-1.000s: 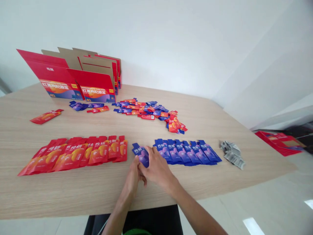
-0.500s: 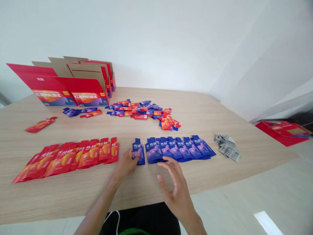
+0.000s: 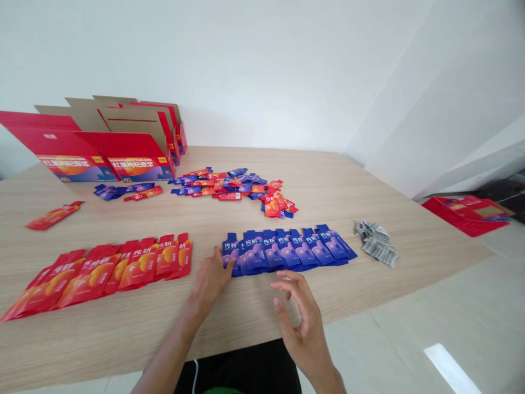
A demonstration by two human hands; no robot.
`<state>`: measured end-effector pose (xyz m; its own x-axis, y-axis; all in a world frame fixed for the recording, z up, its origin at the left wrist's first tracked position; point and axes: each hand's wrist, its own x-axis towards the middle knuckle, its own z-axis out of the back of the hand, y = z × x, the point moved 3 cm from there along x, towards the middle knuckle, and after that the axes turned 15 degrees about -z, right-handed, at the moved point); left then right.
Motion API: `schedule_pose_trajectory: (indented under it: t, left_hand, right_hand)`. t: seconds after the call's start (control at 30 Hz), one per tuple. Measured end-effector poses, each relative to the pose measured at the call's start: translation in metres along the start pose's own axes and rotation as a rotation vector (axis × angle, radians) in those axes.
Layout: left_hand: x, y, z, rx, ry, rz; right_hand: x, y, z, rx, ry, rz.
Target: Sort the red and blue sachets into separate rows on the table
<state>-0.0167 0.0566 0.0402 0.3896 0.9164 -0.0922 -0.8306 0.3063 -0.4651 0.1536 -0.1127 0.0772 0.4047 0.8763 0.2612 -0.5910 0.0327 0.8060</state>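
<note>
My left hand (image 3: 210, 284) grips the leftmost blue pouch (image 3: 230, 245) by its left side, thumb over its front and the other fingers along its edge. That pouch lies against the left end of an overlapping row of blue pouches (image 3: 274, 253), spouts pointing away from me. Just in front of the row hovers my right hand (image 3: 301, 323), open, fingers curved and apart, with nothing in it. Left of my left hand, a similar overlapping row of red pouches (image 3: 137, 265) spreads along the table.
A mixed heap of red and blue pouches (image 3: 225, 184) lies farther back. Printed red cartons (image 3: 135, 158) stand open at the back left, near a lone red pouch (image 3: 55, 215). A striped crumpled cloth (image 3: 376, 243) sits right of the blue row. Beyond the table's right edge is a red box (image 3: 467, 213).
My left hand has slid the single blue pouch rightward, closing the gap to the blue row. My right hand stays open near the row. The view has shifted slightly.
</note>
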Motion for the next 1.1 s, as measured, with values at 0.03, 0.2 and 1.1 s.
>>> schedule_pose_trajectory:
  t: [0.03, 0.2, 1.1]
  left_hand:
    - [0.000, 0.000, 0.000, 0.017, 0.006, 0.006]
    - [-0.003, 0.000, -0.001, 0.057, 0.032, -0.008]
    - [-0.061, 0.016, -0.040, 0.003, -0.543, -0.407]
  right_hand:
    - [0.000, -0.001, -0.001, 0.000, 0.012, 0.000]
    - [0.003, 0.006, -0.003, -0.001, 0.030, 0.027]
    - [0.340, -0.025, -0.146, -1.114, 0.196, -0.119]
